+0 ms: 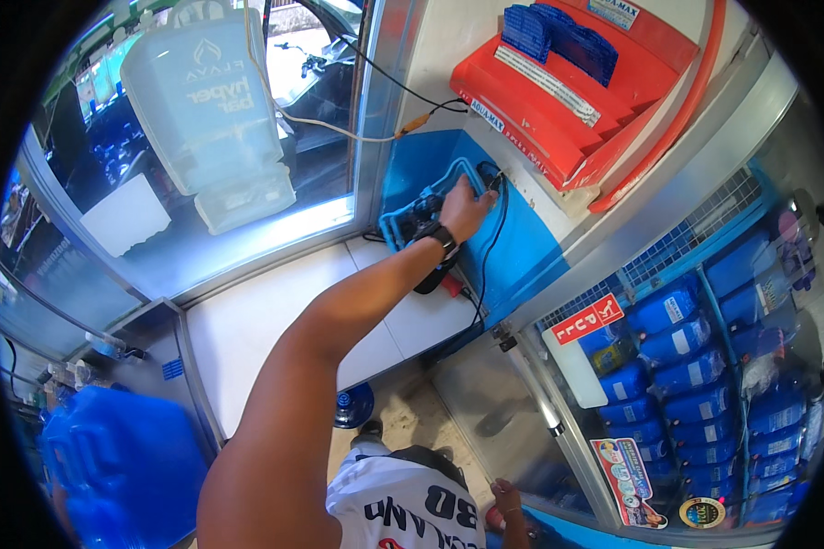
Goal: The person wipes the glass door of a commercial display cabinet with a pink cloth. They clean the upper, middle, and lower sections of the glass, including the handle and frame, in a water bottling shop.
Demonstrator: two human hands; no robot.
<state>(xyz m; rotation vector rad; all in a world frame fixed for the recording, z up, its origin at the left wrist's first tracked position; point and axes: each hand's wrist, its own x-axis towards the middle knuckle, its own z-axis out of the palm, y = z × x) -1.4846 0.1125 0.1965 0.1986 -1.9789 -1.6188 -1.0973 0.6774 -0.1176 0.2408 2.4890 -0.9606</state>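
Left hand (464,209), wristwatch on, reaches to the blue wall panel (522,247); fingers closed on a thin black cable (492,240) beside the coiled blue hose (428,197). Right hand (506,497) low, grip unclear. Judgement: pull gently, keeping cable clear of hose.

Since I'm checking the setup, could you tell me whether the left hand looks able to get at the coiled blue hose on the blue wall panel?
Probably yes: the left hand already rests against the coiled blue hose, arm fully outstretched, with nothing between them.
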